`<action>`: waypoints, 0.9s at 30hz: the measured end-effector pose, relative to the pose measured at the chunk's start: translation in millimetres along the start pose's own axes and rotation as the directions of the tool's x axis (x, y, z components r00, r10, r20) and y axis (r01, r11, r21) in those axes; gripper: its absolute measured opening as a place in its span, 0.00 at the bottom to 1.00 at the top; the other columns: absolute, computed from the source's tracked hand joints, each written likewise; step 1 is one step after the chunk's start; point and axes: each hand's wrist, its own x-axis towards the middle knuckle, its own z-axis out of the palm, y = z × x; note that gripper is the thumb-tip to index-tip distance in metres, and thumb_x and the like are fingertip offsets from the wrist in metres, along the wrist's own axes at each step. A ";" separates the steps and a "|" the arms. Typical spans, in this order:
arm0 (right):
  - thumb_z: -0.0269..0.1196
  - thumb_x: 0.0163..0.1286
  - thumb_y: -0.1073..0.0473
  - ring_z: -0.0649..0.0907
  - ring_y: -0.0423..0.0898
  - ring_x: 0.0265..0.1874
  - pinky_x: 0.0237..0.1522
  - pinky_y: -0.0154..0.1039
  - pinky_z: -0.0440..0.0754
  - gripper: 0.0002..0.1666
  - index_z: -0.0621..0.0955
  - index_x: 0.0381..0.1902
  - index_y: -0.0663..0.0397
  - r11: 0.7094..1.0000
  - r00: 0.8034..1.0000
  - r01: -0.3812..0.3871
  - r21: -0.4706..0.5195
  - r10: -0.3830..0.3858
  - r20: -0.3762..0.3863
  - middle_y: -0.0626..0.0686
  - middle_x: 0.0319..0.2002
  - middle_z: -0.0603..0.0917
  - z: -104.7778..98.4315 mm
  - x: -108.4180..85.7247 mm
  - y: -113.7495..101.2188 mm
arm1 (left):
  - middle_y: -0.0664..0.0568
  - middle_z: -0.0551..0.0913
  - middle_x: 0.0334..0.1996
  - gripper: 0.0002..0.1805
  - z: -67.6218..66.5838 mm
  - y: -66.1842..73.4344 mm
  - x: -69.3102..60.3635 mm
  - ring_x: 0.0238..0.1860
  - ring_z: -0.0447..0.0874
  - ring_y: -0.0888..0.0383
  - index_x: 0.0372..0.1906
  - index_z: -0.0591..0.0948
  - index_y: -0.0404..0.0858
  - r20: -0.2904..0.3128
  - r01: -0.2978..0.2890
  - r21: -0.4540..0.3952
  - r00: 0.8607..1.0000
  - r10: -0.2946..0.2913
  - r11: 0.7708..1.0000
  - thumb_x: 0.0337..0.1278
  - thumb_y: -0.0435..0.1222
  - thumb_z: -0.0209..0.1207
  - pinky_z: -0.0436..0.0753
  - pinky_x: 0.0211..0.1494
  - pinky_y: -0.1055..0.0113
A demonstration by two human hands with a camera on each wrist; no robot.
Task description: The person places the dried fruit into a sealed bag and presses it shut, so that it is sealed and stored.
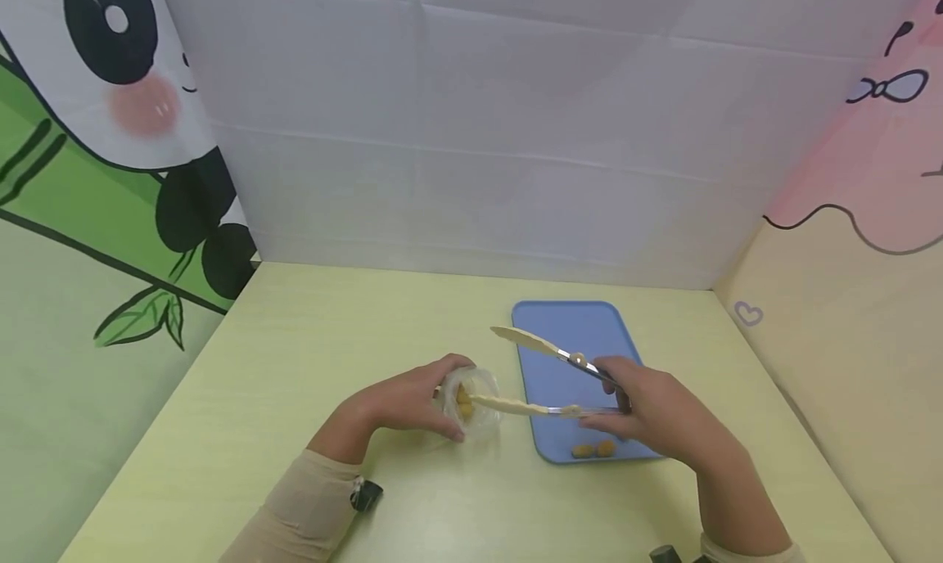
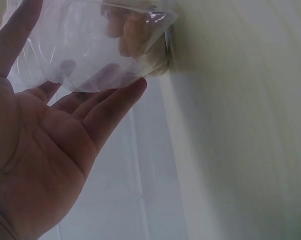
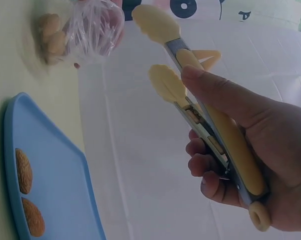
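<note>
A clear plastic bag (image 1: pixel 484 421) rests on the worktop between the 2 hands, its mouth facing up, and a cluster of brown nuts (image 2: pixel 136 32) lies bunched low inside it. The left hand (image 1: pixel 405 399) grips the bag from its side, thumb and fingers on opposite faces; this seems to keep the thin film from collapsing and its mouth accessible.

The right hand (image 1: pixel 657 409) is well apart from the left, curled round a pair of cream-tipped metal tongs (image 3: pixel 225 132). The tongs' 2 arms stand spread, with nothing between the tips. From the head, the lower tip overlaps the bag's mouth, though the right wrist view shows a gap between tips and bag. Holding the tongs well back leaves their length to bridge the space between right hand and bag.

Beneath the tongs and right hand lies a blue tray (image 1: pixel 575 322), just to the right of the bag. 2 almonds (image 1: pixel 606 448) sit side by side along its near edge, apparently kept there by the raised rim. The pale yellow worktop (image 1: pixel 368 309) meets a creased white sheet (image 1: pixel 479 195) behind.
</note>
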 end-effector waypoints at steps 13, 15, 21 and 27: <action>0.69 0.53 0.29 0.73 0.36 0.26 0.28 0.33 0.72 0.39 0.75 0.56 0.41 0.984 0.983 -0.179 -0.023 0.180 0.029 0.41 0.32 0.74 -8.2 -22.6 27.8 | 0.52 0.75 0.55 0.51 0.1 -2.7 3.2 0.51 0.73 0.58 0.68 0.62 0.55 0.009 -0.003 -0.008 1.000 0.003 1.000 0.35 0.54 0.77 0.73 0.56 0.57; 0.68 0.52 0.28 0.72 0.36 0.22 0.26 0.33 0.71 0.35 0.75 0.49 0.40 0.976 0.976 -0.215 -0.025 0.216 0.037 0.41 0.28 0.74 -9.9 -27.6 32.4 | 0.52 0.75 0.56 0.51 0.9 -4.6 3.9 0.51 0.73 0.58 0.68 0.62 0.55 0.007 -0.003 -0.004 1.000 0.003 1.000 0.36 0.54 0.77 0.73 0.56 0.57; 0.68 0.54 0.29 0.69 0.36 0.19 0.24 0.34 0.68 0.32 0.74 0.44 0.43 0.959 0.961 -0.271 -0.082 0.275 0.040 0.42 0.23 0.73 -20.9 -45.6 46.5 | 0.53 0.75 0.56 0.52 1.8 -6.5 4.3 0.51 0.73 0.58 0.69 0.61 0.57 0.005 0.001 0.011 1.000 -0.001 1.000 0.36 0.55 0.76 0.73 0.56 0.57; 0.69 0.53 0.30 0.69 0.36 0.20 0.24 0.34 0.68 0.34 0.75 0.43 0.49 0.942 0.946 -0.310 -0.128 0.319 0.062 0.43 0.23 0.73 -25.2 -65.8 65.9 | 0.52 0.75 0.56 0.51 1.7 -3.2 3.4 0.52 0.73 0.58 0.68 0.61 0.57 0.005 -0.001 0.014 1.000 0.001 1.000 0.36 0.53 0.77 0.73 0.57 0.56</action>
